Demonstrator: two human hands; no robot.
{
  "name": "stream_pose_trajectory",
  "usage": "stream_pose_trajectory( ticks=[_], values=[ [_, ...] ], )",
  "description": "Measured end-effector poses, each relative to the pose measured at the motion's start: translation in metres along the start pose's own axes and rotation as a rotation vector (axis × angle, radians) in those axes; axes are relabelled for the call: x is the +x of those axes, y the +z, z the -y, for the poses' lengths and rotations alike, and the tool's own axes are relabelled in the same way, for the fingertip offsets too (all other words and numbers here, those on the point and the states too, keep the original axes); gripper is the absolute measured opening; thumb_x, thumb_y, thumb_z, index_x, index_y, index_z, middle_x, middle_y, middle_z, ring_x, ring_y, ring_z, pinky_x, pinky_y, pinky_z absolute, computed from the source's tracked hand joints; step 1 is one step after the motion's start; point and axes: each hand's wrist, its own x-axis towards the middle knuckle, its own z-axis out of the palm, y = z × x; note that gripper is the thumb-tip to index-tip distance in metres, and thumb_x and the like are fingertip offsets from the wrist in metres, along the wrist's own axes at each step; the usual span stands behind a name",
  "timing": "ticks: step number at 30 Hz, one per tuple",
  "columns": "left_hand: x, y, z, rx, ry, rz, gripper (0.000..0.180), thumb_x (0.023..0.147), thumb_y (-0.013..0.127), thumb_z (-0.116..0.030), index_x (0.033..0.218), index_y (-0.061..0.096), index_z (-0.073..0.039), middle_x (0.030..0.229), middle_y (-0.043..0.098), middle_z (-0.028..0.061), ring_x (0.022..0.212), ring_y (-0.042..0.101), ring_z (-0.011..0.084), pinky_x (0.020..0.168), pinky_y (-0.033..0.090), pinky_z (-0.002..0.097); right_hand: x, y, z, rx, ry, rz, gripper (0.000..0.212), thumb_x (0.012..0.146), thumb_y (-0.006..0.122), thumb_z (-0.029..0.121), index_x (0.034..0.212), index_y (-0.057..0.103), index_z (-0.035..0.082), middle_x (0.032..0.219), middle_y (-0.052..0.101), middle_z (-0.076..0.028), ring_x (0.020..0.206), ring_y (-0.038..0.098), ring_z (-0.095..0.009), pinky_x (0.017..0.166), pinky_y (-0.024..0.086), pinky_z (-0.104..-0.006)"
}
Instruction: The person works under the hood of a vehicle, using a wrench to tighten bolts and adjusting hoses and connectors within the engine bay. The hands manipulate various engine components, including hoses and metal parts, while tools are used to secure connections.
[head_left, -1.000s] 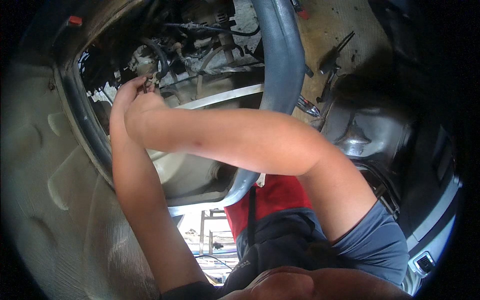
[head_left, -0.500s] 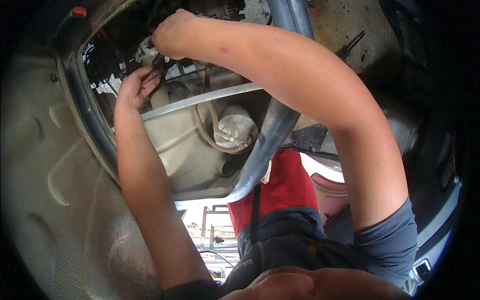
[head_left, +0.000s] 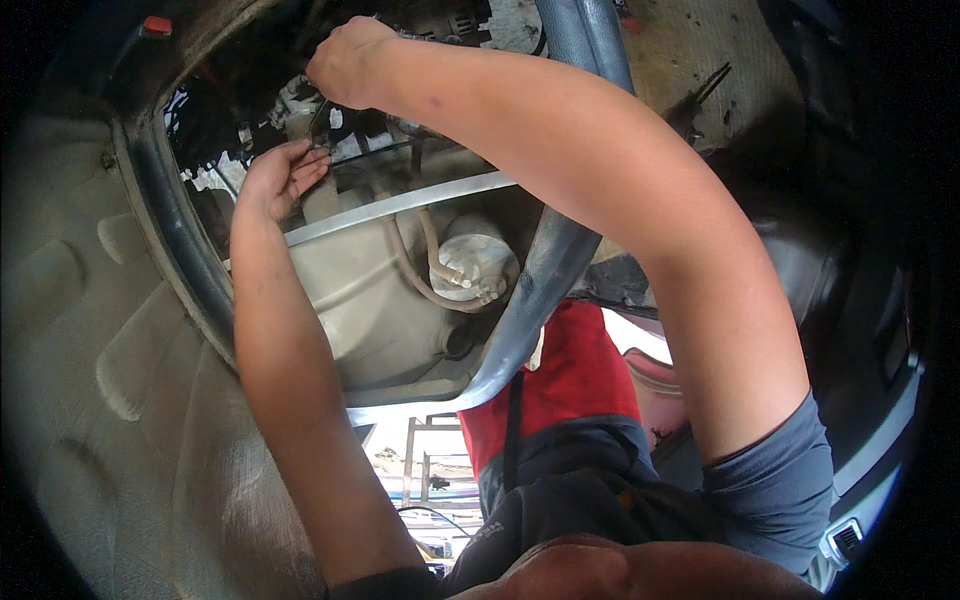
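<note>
Your two hands reach into the dark opening in the vehicle body. Your left hand point(head_left: 285, 180) is palm up, its fingers half curled and spread moderately wide from the thumb; the fingertips merge with dark parts behind them, so contact cannot be judged. Your right hand point(head_left: 350, 62), above it, shows only its back and wrist; the fingers are turned away, and whether they grip anything cannot be told. Just beside both lies the pale fitting point(head_left: 292, 105), at the upper left of the opening, its lower outline lost in shadow. Your right forearm point(head_left: 530, 110) covers the middle of the machinery and part of the blue-grey seal point(head_left: 562, 245). Below the silver bar point(head_left: 400, 207), a round canister point(head_left: 478, 250) with two hoses point(head_left: 403, 250) shows plainly. A pink container point(head_left: 660, 400) is partly hidden behind your upper arm; a dark tool point(head_left: 712, 82) is partly covered likewise.
</note>
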Motion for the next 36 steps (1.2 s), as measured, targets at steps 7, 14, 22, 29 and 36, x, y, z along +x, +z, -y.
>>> stream_pose_trajectory(
  ticks=[7,14,22,29,36],
  values=[
    [-0.003,-0.004,0.004,-0.055,0.061,0.066,0.021,0.097,0.053,-0.009,0.112,0.059,0.005,0.104,0.068,0.0145,0.09,0.068,0.0224,0.085,0.059,0.0327,-0.035,-0.015,0.018,0.046,-0.145,0.059,0.029,0.084,0.065,0.015,0.111,0.074,0.01,0.113,0.072,-0.011,0.105,0.069,-0.027,0.084,0.055,-0.0381],
    [-0.016,0.017,-0.009,0.065,0.089,0.038,0.021,0.096,0.057,-0.016,0.109,0.066,-0.003,0.098,0.07,0.0102,0.079,0.066,0.0164,0.068,0.056,0.0316,-0.015,0.016,0.124,0.472,0.191,0.219,0.027,0.081,0.073,0.021,0.106,0.076,0.011,0.111,0.073,-0.008,0.104,0.069,-0.024,0.082,0.056,-0.0367],
    [-0.007,0.004,0.002,-0.22,0.119,0.017,0.021,0.097,0.053,-0.02,0.106,0.066,-0.005,0.095,0.07,0.0089,0.073,0.065,0.0176,0.062,0.055,0.0332,-0.052,-0.041,0.065,0.471,0.008,0.32,0.032,0.078,0.076,0.021,0.11,0.076,0.014,0.115,0.072,-0.005,0.108,0.068,-0.022,0.082,0.055,-0.0341],
    [0.005,-0.015,0.004,-0.04,0.085,0.083,0.02,0.099,0.052,-0.011,0.111,0.06,0.003,0.099,0.068,0.0123,0.088,0.068,0.021,0.079,0.058,0.0308,-0.026,-0.019,0.023,0.019,-0.043,-0.008,0.03,0.087,0.065,0.025,0.115,0.073,0.019,0.121,0.069,-0.003,0.116,0.061,-0.023,0.096,0.038,-0.0403],
    [-0.016,0.007,-0.001,-0.047,0.089,-0.007,0.024,0.099,0.052,-0.01,0.117,0.055,0.005,0.108,0.067,0.0188,0.095,0.068,0.0256,0.082,0.059,0.0324,-0.002,-0.005,0.001,-0.079,-0.031,-0.003,0.027,0.088,0.062,0.024,0.112,0.073,0.018,0.12,0.069,-0.001,0.117,0.06,-0.02,0.098,0.036,-0.0375]
  ],
)
